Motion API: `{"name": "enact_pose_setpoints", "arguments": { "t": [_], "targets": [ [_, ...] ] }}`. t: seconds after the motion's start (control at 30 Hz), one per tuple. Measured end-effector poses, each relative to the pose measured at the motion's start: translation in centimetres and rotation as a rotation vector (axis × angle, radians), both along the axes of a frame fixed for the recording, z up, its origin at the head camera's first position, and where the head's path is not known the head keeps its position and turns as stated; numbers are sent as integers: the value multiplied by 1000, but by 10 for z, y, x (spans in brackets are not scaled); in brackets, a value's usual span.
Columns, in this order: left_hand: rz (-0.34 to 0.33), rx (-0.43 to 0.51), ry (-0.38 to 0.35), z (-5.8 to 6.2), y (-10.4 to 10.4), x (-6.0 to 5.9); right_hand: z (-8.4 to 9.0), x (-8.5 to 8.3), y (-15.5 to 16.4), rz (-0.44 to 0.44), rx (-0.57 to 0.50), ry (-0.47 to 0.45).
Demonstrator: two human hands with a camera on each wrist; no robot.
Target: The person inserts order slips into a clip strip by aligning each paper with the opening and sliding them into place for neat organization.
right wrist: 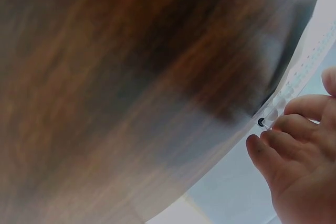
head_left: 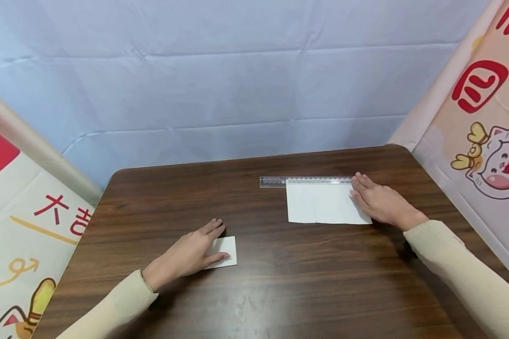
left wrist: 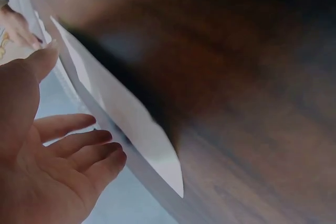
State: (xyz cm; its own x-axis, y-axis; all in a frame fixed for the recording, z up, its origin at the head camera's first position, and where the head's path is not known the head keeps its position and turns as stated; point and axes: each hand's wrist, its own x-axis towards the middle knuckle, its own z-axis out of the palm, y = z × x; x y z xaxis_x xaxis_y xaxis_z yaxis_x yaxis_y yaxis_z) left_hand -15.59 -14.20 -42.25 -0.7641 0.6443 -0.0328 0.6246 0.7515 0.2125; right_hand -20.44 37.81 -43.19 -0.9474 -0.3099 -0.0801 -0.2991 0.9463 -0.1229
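1. The right hand (head_left: 379,201) lies flat, fingers straight and released, on the right edge of the large white sheet (head_left: 322,203), right of centre in the head view. It pins the paper rather than grasping it.
2. That sheet's long axis runs left to right across the frame. Its far edge meets the clear ruler (head_left: 305,181), which lies parallel along that edge and sticks out past the sheet's left corner.
3. The right fingertips (head_left: 358,181) reach the ruler's right end; the right wrist view shows them at the ruler, though whether they press it I cannot tell.
4. The left hand (head_left: 191,253) rests in the lower left of the frame, fingers extended and relaxed, on the left part of the small white piece of paper (head_left: 225,251). It grasps nothing; the piece lies under the fingers and shows to the right of them.
5. The two papers lie well apart on the dark wooden table (head_left: 280,292): the small one nearer the person and to the left, the large one farther and to the right.
6. Judging by this layout, the right hand is by far the nearer to the ruler and sheet; from the left hand they lie up and to the right.
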Motion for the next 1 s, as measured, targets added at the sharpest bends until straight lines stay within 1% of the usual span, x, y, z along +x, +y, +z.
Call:
{"name": "enact_pose_setpoints", "arguments": {
  "t": [0.23, 0.43, 0.57, 0.83, 1.0],
  "targets": [
    [5, -29, 26, -4, -5, 6, 1, 0, -1, -9, -15, -16],
    [18, -35, 17, -3, -13, 12, 1, 0, -1, -1, -6, -14],
    [13, -31, 12, -3, -16, 14, 1, 1, 0, -3, 5, -14],
    [-7, -14, 49, -7, -18, 16, 3, 2, -2, -3, 10, -3],
    [-1, -23, 48, -8, -17, 16, 5, 2, -2, -3, 12, -2]
  ]
}}
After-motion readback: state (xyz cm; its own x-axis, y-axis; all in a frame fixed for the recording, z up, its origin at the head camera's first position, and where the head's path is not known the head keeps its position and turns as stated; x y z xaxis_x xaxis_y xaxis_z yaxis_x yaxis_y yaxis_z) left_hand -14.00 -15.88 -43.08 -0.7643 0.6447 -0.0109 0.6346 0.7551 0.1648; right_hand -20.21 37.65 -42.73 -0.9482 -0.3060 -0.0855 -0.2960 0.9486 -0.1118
